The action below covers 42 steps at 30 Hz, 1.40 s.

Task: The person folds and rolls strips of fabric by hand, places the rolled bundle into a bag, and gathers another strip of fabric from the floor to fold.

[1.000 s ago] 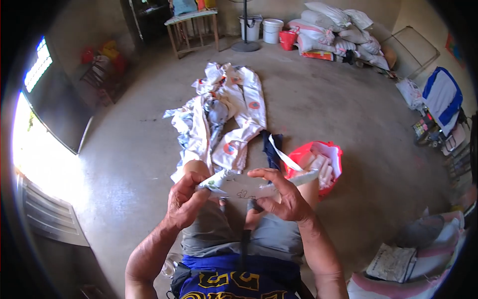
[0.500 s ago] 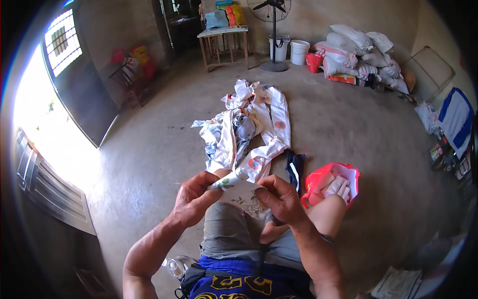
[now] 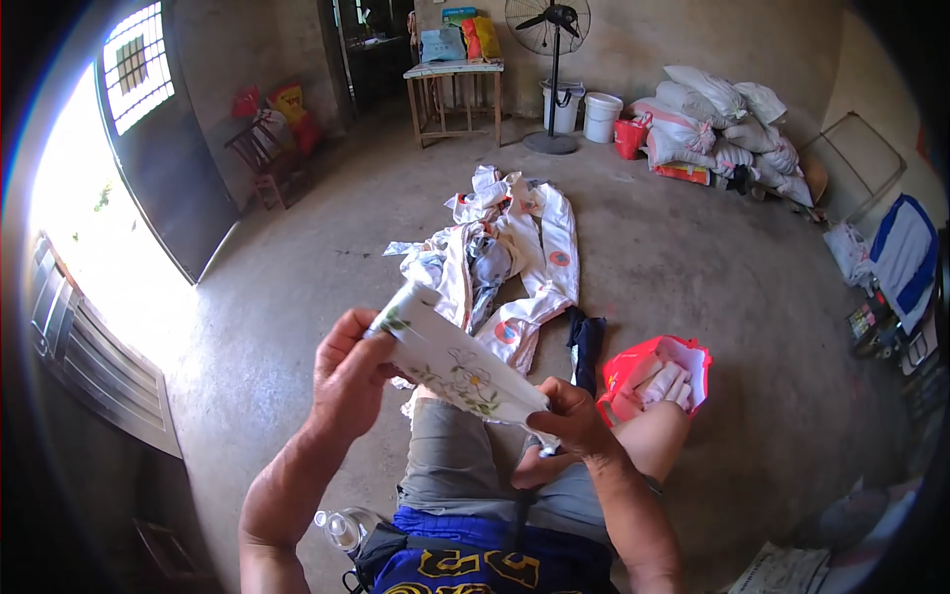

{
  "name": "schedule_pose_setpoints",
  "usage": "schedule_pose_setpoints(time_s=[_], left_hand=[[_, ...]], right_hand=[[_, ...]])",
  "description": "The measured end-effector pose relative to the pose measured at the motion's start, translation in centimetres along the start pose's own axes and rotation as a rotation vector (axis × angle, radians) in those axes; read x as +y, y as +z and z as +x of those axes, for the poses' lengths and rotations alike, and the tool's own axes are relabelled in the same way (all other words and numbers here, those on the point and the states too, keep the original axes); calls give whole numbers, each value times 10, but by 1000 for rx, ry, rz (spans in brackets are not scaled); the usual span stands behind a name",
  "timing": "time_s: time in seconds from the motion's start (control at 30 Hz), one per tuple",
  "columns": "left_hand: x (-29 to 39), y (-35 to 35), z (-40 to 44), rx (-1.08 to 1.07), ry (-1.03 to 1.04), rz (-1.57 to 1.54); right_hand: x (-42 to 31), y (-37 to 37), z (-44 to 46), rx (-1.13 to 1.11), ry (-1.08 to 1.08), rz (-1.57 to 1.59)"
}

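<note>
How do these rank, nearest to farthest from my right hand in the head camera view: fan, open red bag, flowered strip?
1. Flowered strip: held in your right hand.
2. Open red bag: on the floor to your right, by your knee.
3. Fan: ahead, near the far wall.

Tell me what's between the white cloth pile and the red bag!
In the head view, a dark cloth lies between the white cloth pile and the red bag.
</note>
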<state>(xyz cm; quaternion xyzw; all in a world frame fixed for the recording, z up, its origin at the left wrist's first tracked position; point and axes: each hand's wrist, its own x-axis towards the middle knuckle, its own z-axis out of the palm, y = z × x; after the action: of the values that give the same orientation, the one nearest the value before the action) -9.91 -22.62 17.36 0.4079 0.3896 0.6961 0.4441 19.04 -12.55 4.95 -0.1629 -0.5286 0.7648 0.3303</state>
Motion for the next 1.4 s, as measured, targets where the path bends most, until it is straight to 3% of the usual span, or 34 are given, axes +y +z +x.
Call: schedule_pose_setpoints(time_s=[0.07,0.23,0.47,0.5,0.6,0.8,0.93,1.03,1.17,1.27,1.37,1.4], left_hand=[[7,-11,4,21,58,18],[34,-34,14,119,186,84],[71,-114,41,163,263,29],[78,-128,44,155,247,31],[91,-161,53,209,226,37],[101,-208,70,187,233,42],[105,-215,81,185,238,26],[109,-210,83,203,249,36],[121,-221,85,218,273,53],[135,-219,81,224,320,323],[145,-204,78,283,361,604],[144,-206,79,281,380,676]], right_hand=[[8,-13,-4,30,-9,104],[31,-61,-14,67,26,30],[36,-101,-31,314,55,-27],[50,-123,-32,271,2,-91],[47,-147,-39,301,103,-197],[17,-180,-28,176,286,-960],[11,-182,-12,166,114,-1224],[17,-179,-5,183,88,-1117],[37,-183,-2,96,-190,-1245],[40,-175,-11,140,99,-1221],[51,-176,-12,99,279,-937],[57,-181,-14,83,218,-1047]])
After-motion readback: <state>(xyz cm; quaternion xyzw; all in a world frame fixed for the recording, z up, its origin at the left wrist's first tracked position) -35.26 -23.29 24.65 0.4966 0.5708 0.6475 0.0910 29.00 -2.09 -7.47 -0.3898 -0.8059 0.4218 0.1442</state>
